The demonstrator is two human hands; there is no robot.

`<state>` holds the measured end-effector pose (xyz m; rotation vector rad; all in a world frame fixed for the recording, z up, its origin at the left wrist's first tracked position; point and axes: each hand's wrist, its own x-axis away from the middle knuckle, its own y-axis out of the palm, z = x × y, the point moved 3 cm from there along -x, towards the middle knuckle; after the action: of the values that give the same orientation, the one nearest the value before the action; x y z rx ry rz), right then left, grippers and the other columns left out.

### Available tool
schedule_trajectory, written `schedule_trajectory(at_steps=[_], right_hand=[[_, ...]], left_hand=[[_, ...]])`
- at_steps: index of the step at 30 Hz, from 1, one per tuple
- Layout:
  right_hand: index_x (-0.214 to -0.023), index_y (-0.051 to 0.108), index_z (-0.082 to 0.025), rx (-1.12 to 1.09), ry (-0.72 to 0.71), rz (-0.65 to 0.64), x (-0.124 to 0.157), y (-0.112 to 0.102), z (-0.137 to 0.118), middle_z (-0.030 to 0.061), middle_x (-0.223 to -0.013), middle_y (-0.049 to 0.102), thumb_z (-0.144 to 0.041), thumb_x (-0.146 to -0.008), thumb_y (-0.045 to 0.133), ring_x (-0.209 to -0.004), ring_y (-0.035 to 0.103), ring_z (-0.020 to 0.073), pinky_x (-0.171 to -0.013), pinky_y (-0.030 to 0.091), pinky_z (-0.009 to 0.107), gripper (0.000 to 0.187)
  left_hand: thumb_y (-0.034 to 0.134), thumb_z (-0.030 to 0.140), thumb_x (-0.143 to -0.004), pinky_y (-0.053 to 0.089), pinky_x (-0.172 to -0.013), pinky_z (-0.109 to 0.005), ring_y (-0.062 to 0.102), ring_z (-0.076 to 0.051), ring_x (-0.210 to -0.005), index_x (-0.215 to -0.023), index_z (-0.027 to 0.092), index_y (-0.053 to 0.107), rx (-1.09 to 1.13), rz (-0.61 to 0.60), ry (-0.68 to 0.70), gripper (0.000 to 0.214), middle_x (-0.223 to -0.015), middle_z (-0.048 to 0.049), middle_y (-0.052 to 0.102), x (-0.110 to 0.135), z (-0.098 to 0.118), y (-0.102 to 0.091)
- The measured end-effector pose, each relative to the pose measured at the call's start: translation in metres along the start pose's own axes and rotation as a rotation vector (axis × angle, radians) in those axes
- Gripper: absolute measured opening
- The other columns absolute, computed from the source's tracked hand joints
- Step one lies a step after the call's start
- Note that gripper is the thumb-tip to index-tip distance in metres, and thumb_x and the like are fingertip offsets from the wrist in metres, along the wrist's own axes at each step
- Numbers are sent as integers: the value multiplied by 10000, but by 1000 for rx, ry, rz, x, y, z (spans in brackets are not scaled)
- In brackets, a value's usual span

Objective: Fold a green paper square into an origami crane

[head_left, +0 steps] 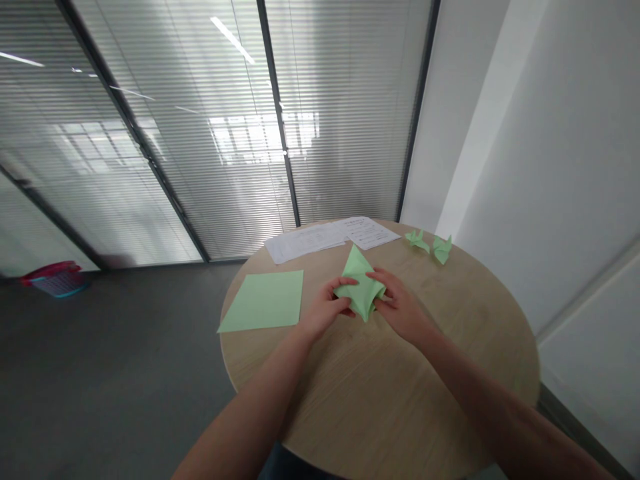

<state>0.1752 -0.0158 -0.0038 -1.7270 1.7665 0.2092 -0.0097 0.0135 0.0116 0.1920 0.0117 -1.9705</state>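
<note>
A partly folded piece of light green origami paper (359,283) is held between both hands above the round table (360,387). It has a diamond-like outline, with one point toward the far side and one toward me. My left hand (331,305) pinches its left corner, fingers on top and thumb near the lower edge. On the right corner, my right hand (395,300) is closed, with the fingertips resting on the upper face. Some folds on the underside are hidden. Left of my hands lies a flat stack or sheet of green paper (270,300).
Printed white sheets (320,240) lie at the table's far edge. Two small folded green paper figures (417,241) stand at the far right. A red and blue plastic basket (57,279) sits on the floor at left. Glass panels with blinds and a white wall border the table.
</note>
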Motion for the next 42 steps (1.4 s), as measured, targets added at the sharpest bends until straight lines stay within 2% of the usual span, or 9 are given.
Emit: schedule_trajectory(at_steps=[3, 7, 10, 14, 24, 30, 37, 42], right_hand=[[-1082, 760, -299, 79, -41, -23, 1, -4, -3, 88, -1541, 441, -168, -848, 613, -1359, 541, 295, -821, 650, 375, 305], [-924, 757, -263, 94, -57, -23, 0, -7, -6, 101, -1456, 510, -190, -831, 651, -1380, 517, 284, -867, 637, 369, 159], [-908, 734, -251, 55, -21, -11, -2, -8, -3, 110, -1427, 523, -220, -838, 649, -1326, 565, 275, -815, 648, 352, 114], [-905, 721, -255, 33, -2, 7, -3, -8, 0, 105, -1406, 538, -229, -836, 650, -1239, 623, 267, -802, 652, 368, 102], [-931, 721, -255, -24, 40, 37, -3, -11, -1, 94, -1359, 564, -257, -844, 660, -1107, 678, 229, -788, 655, 357, 107], [-905, 719, -254, -45, 60, 55, -3, -12, -4, 106, -1324, 583, -265, -836, 663, -1158, 654, 265, -785, 655, 389, 89], [-914, 722, -264, -53, 75, 56, -3, -11, -4, 97, -1335, 593, -297, -847, 683, -1178, 644, 269, -800, 645, 385, 84], [-910, 719, -254, -40, 51, 36, -2, -9, -8, 106, -1330, 594, -297, -864, 668, -1160, 656, 266, -795, 643, 380, 81]], left_hand=[[681, 195, -644, 584, -622, -284, 629, -146, -697, -1070, 167, 673, 58, 49, -51, 427, -863, -15, 657, 0, 0, -4], [780, 281, -665, 576, -607, -275, 631, -143, -708, -1078, 171, 672, 100, 48, -86, 441, -907, -25, 659, -1, 0, -7], [856, 373, -667, 574, -609, -270, 637, -152, -752, -1094, 175, 664, 93, 10, -69, 509, -962, -37, 660, 0, 1, -7], [891, 443, -671, 552, -602, -249, 618, -145, -732, -1160, 179, 640, 46, -54, -45, 609, -861, -14, 643, 1, 1, -6], [904, 392, -668, 519, -606, -236, 613, -141, -714, -1260, 182, 578, 19, -124, 4, 707, -804, 5, 648, -3, -5, -7], [896, 359, -674, 546, -627, -263, 639, -159, -728, -1330, 181, 532, 15, -141, 15, 771, -815, -3, 666, -4, -7, -6], [838, 236, -654, 548, -612, -279, 613, -151, -638, -1389, 179, 481, -10, -98, 5, 819, -690, 56, 591, 0, 0, -2], [784, 161, -630, 515, -621, -252, 610, -148, -699, -1410, 200, 460, 62, -51, 34, 846, -809, 33, 627, -1, 0, -1]])
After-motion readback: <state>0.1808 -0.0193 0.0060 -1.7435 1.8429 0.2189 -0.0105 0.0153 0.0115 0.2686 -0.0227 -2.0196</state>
